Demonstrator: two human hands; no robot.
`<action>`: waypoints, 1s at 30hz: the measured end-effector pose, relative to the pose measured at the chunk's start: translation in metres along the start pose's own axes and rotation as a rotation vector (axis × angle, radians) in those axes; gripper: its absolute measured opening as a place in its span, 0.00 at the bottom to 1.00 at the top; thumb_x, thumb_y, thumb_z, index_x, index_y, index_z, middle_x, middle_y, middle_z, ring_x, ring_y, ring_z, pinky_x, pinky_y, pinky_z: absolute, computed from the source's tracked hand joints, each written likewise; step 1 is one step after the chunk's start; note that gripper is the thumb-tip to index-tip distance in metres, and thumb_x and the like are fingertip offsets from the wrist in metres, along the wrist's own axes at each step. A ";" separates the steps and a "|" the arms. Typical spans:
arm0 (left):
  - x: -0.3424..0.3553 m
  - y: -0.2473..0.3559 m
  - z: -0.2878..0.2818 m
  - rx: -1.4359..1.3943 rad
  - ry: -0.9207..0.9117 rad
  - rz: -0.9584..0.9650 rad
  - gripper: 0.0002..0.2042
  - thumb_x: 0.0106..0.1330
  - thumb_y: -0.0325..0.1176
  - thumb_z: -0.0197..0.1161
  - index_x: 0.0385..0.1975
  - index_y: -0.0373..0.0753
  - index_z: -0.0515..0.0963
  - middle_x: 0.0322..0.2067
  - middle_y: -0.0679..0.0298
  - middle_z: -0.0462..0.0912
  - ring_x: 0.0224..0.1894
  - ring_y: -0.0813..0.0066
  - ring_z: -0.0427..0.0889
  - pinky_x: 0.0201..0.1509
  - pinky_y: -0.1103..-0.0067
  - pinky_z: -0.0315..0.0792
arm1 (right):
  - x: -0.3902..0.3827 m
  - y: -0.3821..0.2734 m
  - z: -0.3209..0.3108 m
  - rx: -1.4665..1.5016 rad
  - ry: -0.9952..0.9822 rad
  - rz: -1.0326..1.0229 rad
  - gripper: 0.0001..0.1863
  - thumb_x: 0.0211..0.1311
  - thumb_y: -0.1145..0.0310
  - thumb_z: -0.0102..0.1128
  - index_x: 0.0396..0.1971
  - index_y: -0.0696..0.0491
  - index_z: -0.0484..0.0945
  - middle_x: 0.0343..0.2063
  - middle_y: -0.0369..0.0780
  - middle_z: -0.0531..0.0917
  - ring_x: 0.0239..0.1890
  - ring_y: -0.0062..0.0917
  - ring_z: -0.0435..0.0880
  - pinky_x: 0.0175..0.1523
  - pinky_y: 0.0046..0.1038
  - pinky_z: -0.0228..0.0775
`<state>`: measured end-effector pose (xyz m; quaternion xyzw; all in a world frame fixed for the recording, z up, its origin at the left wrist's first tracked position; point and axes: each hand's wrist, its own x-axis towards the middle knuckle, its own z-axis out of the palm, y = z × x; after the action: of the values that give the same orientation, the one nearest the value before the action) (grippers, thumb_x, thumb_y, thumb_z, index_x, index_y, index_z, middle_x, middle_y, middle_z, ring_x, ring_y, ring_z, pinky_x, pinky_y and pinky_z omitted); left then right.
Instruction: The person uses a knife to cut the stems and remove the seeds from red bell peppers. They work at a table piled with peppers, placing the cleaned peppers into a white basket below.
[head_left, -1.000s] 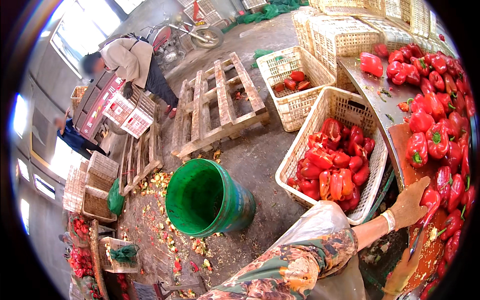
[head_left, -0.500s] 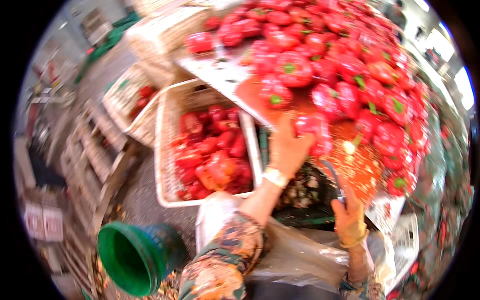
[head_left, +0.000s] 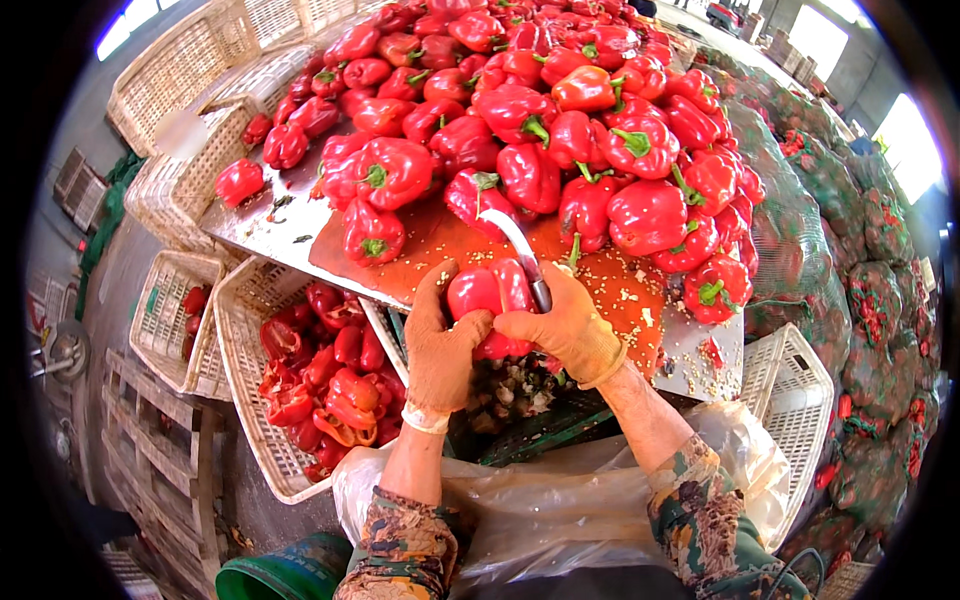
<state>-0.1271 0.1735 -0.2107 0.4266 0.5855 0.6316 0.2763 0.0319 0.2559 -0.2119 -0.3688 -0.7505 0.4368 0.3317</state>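
My left hand, in an orange-tan glove, is closed around the left side of a red bell pepper at the board's near edge. In the matching glove, my right hand grips the dark handle of a curved knife. Its pale, hooked metal blade points up and away from me, just beyond the held pepper. The right thumb also presses on the pepper. Below the hands, pale cores and scraps lie in a dark container. A large heap of whole red peppers rises beyond the hands.
An orange board strewn with seeds lies on a metal-topped table. To the left, a white crate holds opened peppers, near a wooden pallet and green bucket. Filled mesh sacks line the right.
The left hand has brought the pepper it was grasping in front of me. My right hand has moved up and inward with the knife to meet it. The whole view has shifted too.
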 end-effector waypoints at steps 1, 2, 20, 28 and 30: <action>0.000 0.003 -0.002 -0.050 -0.023 -0.020 0.31 0.55 0.21 0.66 0.63 0.30 0.70 0.52 0.56 0.80 0.53 0.68 0.80 0.60 0.74 0.73 | 0.002 -0.002 -0.001 0.013 -0.026 -0.005 0.30 0.53 0.62 0.76 0.54 0.60 0.76 0.37 0.34 0.79 0.38 0.17 0.76 0.45 0.24 0.73; 0.000 0.006 -0.004 -0.100 -0.046 -0.039 0.31 0.55 0.21 0.66 0.63 0.30 0.70 0.52 0.57 0.80 0.53 0.68 0.80 0.60 0.74 0.73 | 0.002 -0.006 -0.004 0.033 -0.047 -0.010 0.31 0.52 0.62 0.75 0.55 0.60 0.76 0.38 0.34 0.79 0.38 0.17 0.76 0.46 0.24 0.73; 0.011 -0.020 -0.019 0.145 -0.234 0.368 0.24 0.72 0.34 0.60 0.64 0.29 0.70 0.59 0.56 0.78 0.57 0.67 0.80 0.59 0.74 0.77 | -0.006 0.010 -0.012 0.642 0.041 0.090 0.29 0.57 0.73 0.63 0.61 0.60 0.71 0.48 0.39 0.83 0.46 0.23 0.84 0.52 0.27 0.78; 0.001 -0.009 0.003 -0.392 -0.079 -0.206 0.15 0.69 0.30 0.60 0.53 0.35 0.77 0.49 0.64 0.80 0.46 0.81 0.79 0.45 0.83 0.74 | -0.011 -0.027 -0.012 0.449 0.160 -0.003 0.32 0.55 0.66 0.73 0.60 0.59 0.73 0.46 0.36 0.83 0.46 0.18 0.81 0.54 0.24 0.75; 0.001 -0.017 0.003 -0.442 -0.068 -0.196 0.12 0.67 0.29 0.60 0.48 0.35 0.78 0.46 0.65 0.81 0.44 0.82 0.79 0.43 0.84 0.73 | -0.009 -0.020 -0.015 0.501 0.121 0.040 0.32 0.55 0.67 0.73 0.59 0.59 0.73 0.46 0.35 0.83 0.45 0.18 0.81 0.53 0.24 0.75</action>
<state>-0.1272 0.1787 -0.2272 0.3179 0.4621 0.6997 0.4426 0.0435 0.2472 -0.1896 -0.3153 -0.5900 0.5927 0.4485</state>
